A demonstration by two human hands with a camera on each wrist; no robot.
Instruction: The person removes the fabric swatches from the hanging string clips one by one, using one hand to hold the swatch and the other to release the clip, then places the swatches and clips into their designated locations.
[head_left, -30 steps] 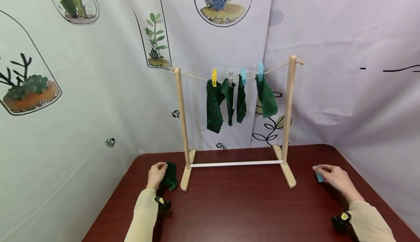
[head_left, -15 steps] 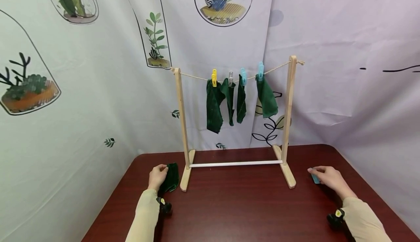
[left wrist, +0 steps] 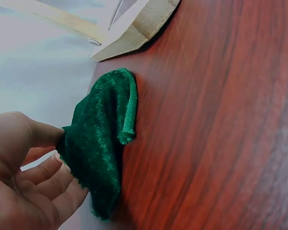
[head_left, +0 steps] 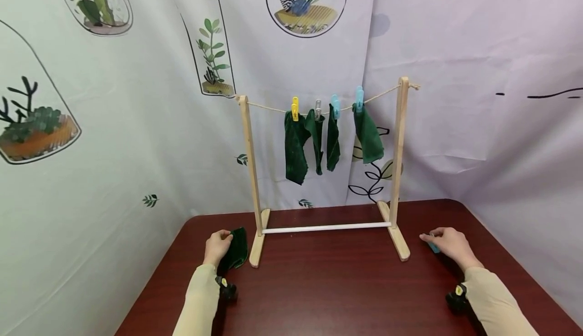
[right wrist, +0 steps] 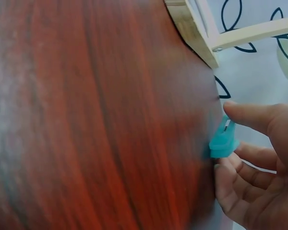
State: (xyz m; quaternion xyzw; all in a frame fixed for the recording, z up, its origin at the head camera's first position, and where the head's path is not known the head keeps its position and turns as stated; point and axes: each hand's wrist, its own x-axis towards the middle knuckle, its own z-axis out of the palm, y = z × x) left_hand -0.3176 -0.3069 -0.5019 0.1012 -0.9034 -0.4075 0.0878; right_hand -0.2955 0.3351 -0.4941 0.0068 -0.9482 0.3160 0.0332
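Note:
At the left of the table, my left hand (head_left: 217,248) pinches a dark green velvety cloth (left wrist: 98,139) by one edge, between thumb and fingers. The cloth (head_left: 237,250) hangs down beside the rack's left foot. Over on the right side, my right hand (head_left: 451,247) holds a light blue clothespin (right wrist: 223,142) between thumb and fingertips, just above the table. Between the hands stands a wooden rack with a string line. Several green cloths hang from it under a yellow clothespin (head_left: 295,109), a clear clothespin (head_left: 318,109) and two blue clothespins (head_left: 359,99).
The rack's left post (head_left: 251,159) and right post (head_left: 400,149) rise from wooden feet, joined low by a white bar (head_left: 328,228). A plant-printed fabric backdrop (head_left: 437,123) hangs behind the dark red table (head_left: 337,285).
My right hand has moved left toward the rack with the blue clothespin. My left hand stays nearly in place, while the cloth in it has spread out a little.

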